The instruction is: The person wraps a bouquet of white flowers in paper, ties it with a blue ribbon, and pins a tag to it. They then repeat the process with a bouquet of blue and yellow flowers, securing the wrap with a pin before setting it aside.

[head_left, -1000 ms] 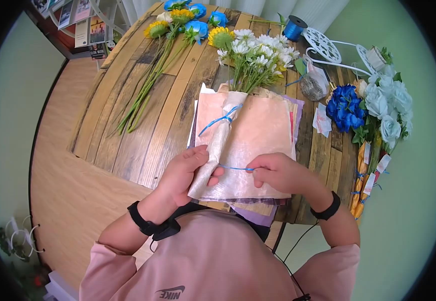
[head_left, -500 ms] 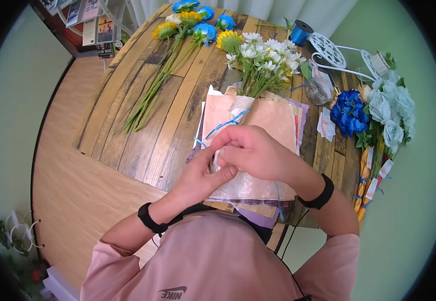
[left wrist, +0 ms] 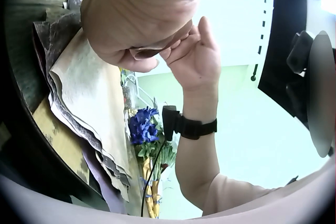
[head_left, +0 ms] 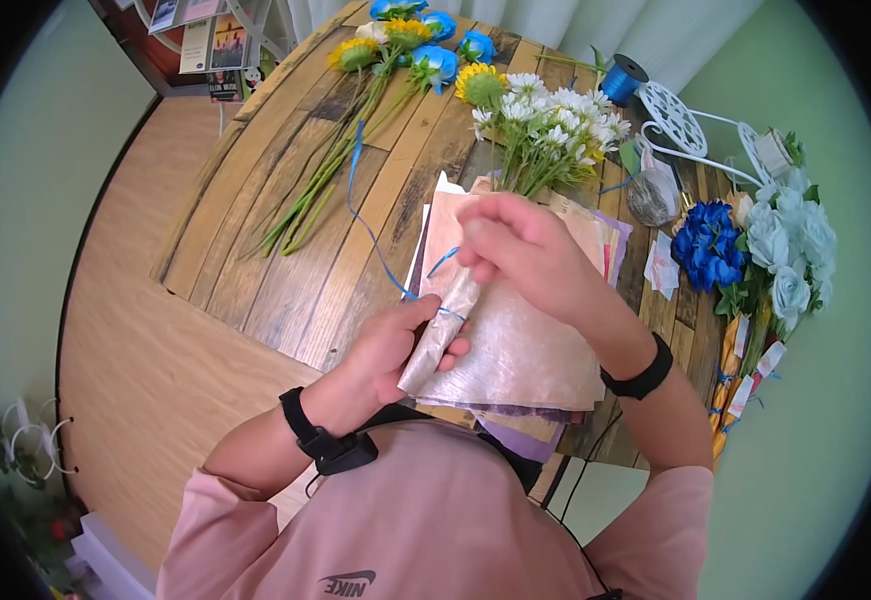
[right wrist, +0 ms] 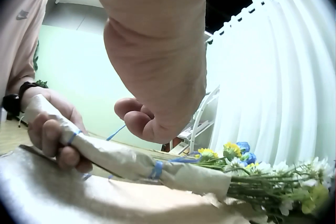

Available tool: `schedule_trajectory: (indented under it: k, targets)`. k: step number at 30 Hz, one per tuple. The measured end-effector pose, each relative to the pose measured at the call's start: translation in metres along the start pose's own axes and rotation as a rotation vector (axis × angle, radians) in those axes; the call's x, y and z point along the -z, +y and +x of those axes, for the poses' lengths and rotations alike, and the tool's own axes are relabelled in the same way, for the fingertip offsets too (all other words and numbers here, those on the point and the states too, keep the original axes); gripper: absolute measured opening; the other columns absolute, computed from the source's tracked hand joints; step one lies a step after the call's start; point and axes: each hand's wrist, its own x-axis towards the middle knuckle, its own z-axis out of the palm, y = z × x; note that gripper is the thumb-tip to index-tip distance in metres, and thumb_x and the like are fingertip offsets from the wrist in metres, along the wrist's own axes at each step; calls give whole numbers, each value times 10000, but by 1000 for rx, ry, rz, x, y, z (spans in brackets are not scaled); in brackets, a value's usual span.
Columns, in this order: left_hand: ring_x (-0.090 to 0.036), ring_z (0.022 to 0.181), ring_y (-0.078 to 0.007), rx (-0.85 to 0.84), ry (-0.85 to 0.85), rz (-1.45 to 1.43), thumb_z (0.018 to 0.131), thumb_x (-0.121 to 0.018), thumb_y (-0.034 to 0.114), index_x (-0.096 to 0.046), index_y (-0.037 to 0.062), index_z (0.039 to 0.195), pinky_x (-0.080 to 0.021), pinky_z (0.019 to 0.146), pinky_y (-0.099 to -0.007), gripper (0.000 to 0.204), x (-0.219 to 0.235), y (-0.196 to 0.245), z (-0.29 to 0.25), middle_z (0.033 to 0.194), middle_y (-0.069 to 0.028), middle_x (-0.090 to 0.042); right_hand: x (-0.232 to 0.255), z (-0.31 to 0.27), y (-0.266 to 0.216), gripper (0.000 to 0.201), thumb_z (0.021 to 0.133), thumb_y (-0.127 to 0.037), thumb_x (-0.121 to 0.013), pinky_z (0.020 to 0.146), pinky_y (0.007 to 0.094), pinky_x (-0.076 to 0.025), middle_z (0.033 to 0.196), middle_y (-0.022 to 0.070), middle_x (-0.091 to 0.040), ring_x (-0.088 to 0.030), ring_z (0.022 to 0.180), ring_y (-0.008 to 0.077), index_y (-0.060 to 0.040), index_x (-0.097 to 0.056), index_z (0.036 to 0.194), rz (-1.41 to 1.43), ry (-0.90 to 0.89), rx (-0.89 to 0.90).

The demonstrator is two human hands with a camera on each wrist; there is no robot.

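My left hand point(head_left: 405, 345) grips the lower end of a bouquet's paper-wrapped stems point(right wrist: 121, 157), its fingers curled around the paper. White daisies point(head_left: 560, 125) spread from the far end of the wrap. One blue ribbon tie point(right wrist: 157, 170) circles the wrap's upper part. Lower down, by the left thumb, a second blue ribbon point(head_left: 380, 255) crosses the paper, and its long tail reaches out over the table to the left. Above the wrap is my right hand point(head_left: 530, 245), fingers loosely bent with nothing visible between them; it partly hides the upper wrap.
A stack of wrapping paper point(head_left: 545, 350) lies beneath the bouquet. Sunflowers and blue roses point(head_left: 435, 68) lie at the far left. A blue ribbon spool point(head_left: 623, 80) and white metal rack point(head_left: 670, 118) stand at the back; blue hydrangeas point(head_left: 708, 242) and pale roses point(head_left: 790, 240) lie right.
My right hand pinched the ribbon on the right side, crossed over to the left hand, then rose above the wrap. The ribbon's tail now stretches out to the left.
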Motion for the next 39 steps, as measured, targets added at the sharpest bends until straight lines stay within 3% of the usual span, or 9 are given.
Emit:
schedule_trajectory:
  k: [6,12,16,21,29,32,36,38,39]
  targets:
    - [-678,726,-198,86,9,-86,1043,-424,266,-576,-49,1107,-583,579,-279,356,-2,2,-2,921,-133,-664,35,-25,46,268,914,-97,-564,631,222,-464,914,50,-630,-579,735,91,19,-589,1154,-101,-136,-401]
    - [-690,729,-224,118,-152,-119,1031,-472,305,-601,-7,1106,-591,582,-321,346,-12,2,-1,878,-122,-676,20,-19,74,603,837,66,-497,762,259,-496,1098,94,-632,-609,898,127,-15,-420,1430,503,-324,-362]
    - [-702,724,-239,180,-205,-85,1027,-482,346,-610,44,1139,-588,579,-351,347,-4,0,6,875,-110,-683,10,-9,74,723,811,109,-466,870,290,-498,1173,117,-621,-612,1030,165,-25,-302,1503,591,-369,-363]
    - [-696,697,-228,188,-225,-33,1012,-517,361,-619,37,1124,-590,581,-345,358,-4,-1,7,868,-114,-687,4,1,77,545,865,24,-590,865,305,-524,1182,123,-641,-649,1011,182,-6,-485,1398,402,-526,-328]
    - [-669,661,-179,120,-171,25,987,-596,251,-645,-25,1080,-585,615,-309,295,-4,1,5,836,-87,-679,10,-12,70,223,909,-122,-640,769,290,-524,951,73,-701,-655,871,155,28,-687,1066,-49,-379,-118]
    - [-676,718,-160,-50,76,374,995,-588,216,-672,-50,1054,-576,652,-295,285,-7,3,6,888,-102,-693,25,-28,52,226,903,-177,-639,719,297,-513,856,86,-704,-652,805,155,25,-702,981,-307,-315,-197]
    - [-682,745,-167,-280,85,720,982,-597,174,-680,-36,1064,-563,661,-300,240,-3,0,-2,907,-120,-706,37,-58,16,264,886,-237,-625,682,342,-500,795,146,-688,-648,728,226,12,-696,933,-586,-296,-220]
    - [-686,752,-218,-862,144,1351,938,-626,100,-675,-9,1081,-544,656,-329,187,-10,2,-12,897,-135,-703,41,-68,8,256,895,-227,-632,667,326,-493,792,117,-683,-629,711,193,16,-690,952,-616,-314,-208]
    - [-686,752,-218,-860,140,1354,938,-626,100,-675,-9,1081,-544,656,-329,187,-9,3,-11,897,-135,-703,41,-71,6,250,903,-216,-639,652,309,-486,789,88,-679,-610,694,160,20,-684,971,-652,-335,-190]
